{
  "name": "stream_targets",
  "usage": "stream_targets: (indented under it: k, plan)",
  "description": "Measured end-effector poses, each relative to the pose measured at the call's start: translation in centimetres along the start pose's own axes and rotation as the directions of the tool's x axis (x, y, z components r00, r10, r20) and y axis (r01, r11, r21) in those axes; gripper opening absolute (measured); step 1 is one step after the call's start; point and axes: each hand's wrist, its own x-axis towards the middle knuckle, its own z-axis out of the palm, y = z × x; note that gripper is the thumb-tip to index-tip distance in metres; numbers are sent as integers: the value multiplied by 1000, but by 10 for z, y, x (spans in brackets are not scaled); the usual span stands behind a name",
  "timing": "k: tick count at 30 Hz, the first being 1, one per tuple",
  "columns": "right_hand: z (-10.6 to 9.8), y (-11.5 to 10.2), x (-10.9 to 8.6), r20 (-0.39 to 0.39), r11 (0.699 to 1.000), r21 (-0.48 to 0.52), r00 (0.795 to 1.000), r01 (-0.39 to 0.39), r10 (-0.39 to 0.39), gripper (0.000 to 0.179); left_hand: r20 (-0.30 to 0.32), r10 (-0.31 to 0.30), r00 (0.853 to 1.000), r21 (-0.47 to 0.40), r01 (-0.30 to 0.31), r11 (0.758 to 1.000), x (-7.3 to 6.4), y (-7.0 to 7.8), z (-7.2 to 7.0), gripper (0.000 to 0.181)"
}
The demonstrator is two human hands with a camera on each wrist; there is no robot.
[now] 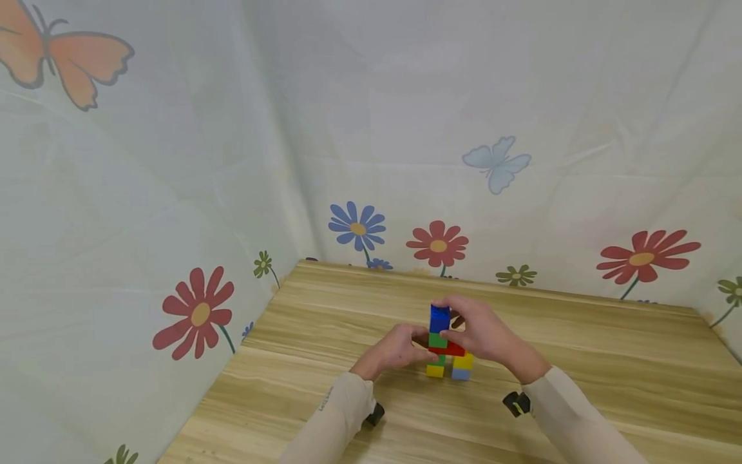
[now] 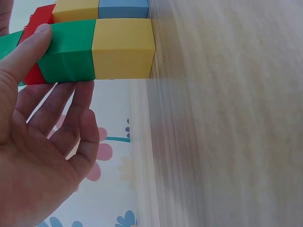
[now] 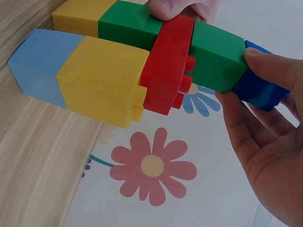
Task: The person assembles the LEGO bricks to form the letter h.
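Note:
A small structure of toy building bricks stands on the table. One leg has a yellow brick (image 2: 124, 49) under a green brick (image 2: 71, 54); the other has a light blue brick (image 3: 42, 66) under a yellow brick (image 3: 102, 78). Across both lies a red brick (image 3: 168, 66), its bare studs showing on the second leg's side. Above it rise another green brick (image 3: 215, 56) and a dark blue brick (image 1: 439, 319) at the top. My left hand (image 1: 397, 348) grips the lower green brick near the red one, thumb in front. My right hand (image 1: 484, 328) pinches the dark blue brick between thumb and fingers.
The wood-grain table (image 1: 324, 309) runs back to a pale curtain (image 1: 371, 129) printed with flowers and butterflies, which also hangs along the left side. Black devices (image 1: 516, 404) sit at both wrists, below the light sleeves (image 1: 570, 406).

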Motion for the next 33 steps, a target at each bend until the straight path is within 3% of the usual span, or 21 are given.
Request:
stream_targets:
  k: [12, 33]
  plan:
    - [6, 1, -1, -31, 999, 16, 999, -32, 33, 53, 4, 3, 1000, 3, -3, 1000, 0, 0, -1, 29]
    - [11, 1, -2, -75, 1000, -13, 997, 4, -5, 51, 3, 33, 999, -3, -33, 999, 0, -1, 0, 27]
